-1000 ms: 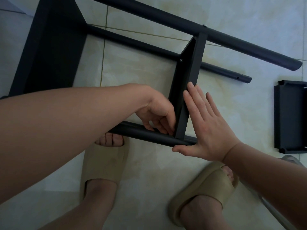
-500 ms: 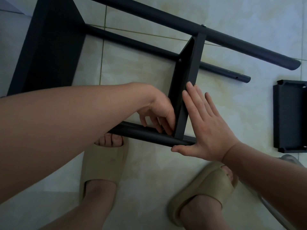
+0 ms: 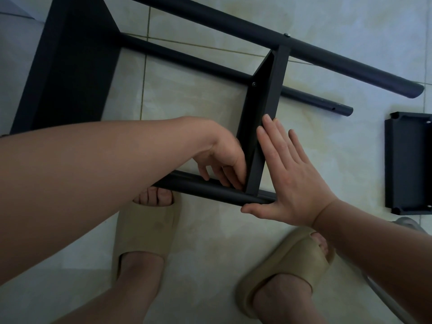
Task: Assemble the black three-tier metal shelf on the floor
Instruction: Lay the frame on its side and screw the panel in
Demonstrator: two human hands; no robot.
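Observation:
The black shelf frame lies on its side on the tiled floor. One tier [image 3: 70, 66] is fixed at the left. A second tier [image 3: 266, 94] stands on edge between the far pole [image 3: 327, 59] and the near pole [image 3: 187, 183]. My left hand [image 3: 222, 160] has its fingers curled into the corner where this tier meets the near pole; whether they pinch anything is hidden. My right hand [image 3: 287, 178] presses flat against the tier's right face, thumb under the near pole's end.
A loose black tier [image 3: 409, 164] lies on the floor at the right. A lower pole [image 3: 315, 99] ends with an open hole. My feet in beige slippers [image 3: 145, 230] [image 3: 292, 260] stand just below the frame. A grey object [image 3: 406, 224] shows at the right edge.
My left hand's fingers have shifted at the corner joint, the index finger spreading away from the others. My right hand has stayed pressed on the tier.

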